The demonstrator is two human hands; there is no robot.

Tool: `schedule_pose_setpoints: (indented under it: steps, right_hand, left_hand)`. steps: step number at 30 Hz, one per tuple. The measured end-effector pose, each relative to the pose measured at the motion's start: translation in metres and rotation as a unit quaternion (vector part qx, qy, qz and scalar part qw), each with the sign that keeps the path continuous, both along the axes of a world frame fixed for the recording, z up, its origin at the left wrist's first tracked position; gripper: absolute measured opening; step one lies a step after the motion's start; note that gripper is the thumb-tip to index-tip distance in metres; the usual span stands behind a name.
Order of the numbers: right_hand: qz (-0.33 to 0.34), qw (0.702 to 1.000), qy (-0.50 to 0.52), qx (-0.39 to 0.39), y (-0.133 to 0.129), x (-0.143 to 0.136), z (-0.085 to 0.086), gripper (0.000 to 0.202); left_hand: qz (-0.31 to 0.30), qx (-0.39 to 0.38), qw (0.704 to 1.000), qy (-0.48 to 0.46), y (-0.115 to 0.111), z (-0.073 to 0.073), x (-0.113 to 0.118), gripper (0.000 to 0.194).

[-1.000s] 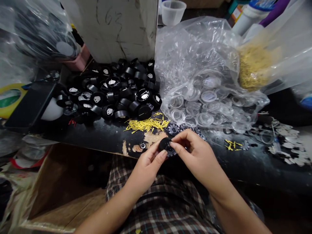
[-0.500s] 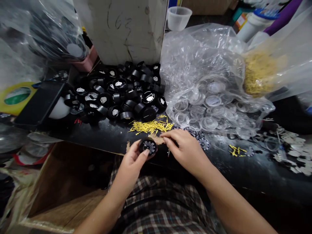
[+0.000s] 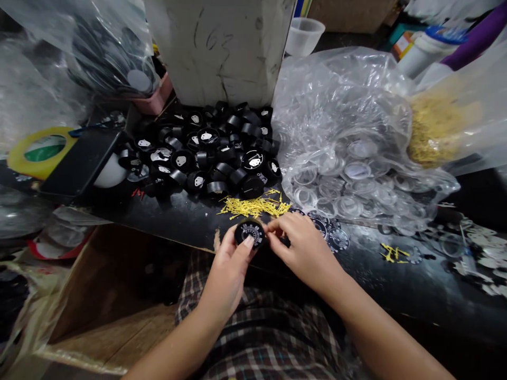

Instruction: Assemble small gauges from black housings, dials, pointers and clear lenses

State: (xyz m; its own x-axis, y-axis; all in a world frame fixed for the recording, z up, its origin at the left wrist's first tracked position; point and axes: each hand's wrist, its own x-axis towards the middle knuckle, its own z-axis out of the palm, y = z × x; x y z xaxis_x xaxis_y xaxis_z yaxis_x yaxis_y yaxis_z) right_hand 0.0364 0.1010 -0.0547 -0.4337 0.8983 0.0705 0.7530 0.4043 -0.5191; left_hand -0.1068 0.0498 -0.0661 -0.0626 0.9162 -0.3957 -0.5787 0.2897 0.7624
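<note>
A small round black gauge (image 3: 250, 231) with a white-marked dial face is gripped in my left hand (image 3: 233, 258), the thumb lying on the dial. Close by its right edge, my right hand (image 3: 295, 237) has its fingers pinched together; whatever sits between the fingertips is too small to make out. Just beyond both hands lies a pile of yellow pointer needles (image 3: 253, 206). Several loose printed dial discs (image 3: 336, 238) rest by my right hand, partly hidden behind it. Many black round gauge housings (image 3: 208, 158) are heaped farther back.
Clear plastic rings (image 3: 354, 179) spill from a plastic bag at the right. A bag of yellow pieces (image 3: 435, 126) stands behind. A black phone (image 3: 81, 161) leans by a yellow tape roll (image 3: 18, 153). An open box (image 3: 91, 285) sits below the table edge (image 3: 166, 237).
My left hand has tilted the gauge so its dial faces up more, and the right fingertips have come in against its edge. The whole view has shifted slightly.
</note>
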Motion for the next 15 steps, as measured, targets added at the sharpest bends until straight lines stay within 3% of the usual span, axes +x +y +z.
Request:
schedule_pose_setpoints:
  steps: [5, 10, 15]
  right_hand:
    - [-0.018, 0.999, 0.028, 0.025, -0.014, 0.009, 0.006, 0.012]
    - [-0.033, 0.982, 0.177, -0.057, -0.018, 0.009, 0.017, 0.012]
    - [-0.052, 0.982, 0.165, -0.071, -0.021, 0.006, 0.022, 0.013]
  left_hand:
    - [-0.011, -0.010, 1.000, -0.027, 0.004, 0.004, 0.003, 0.022]
    - [0.015, 0.004, 1.000, -0.017, 0.010, 0.001, 0.003, 0.042]
    - [-0.068, 0.027, 0.997, 0.021, 0.012, -0.005, 0.012, 0.027]
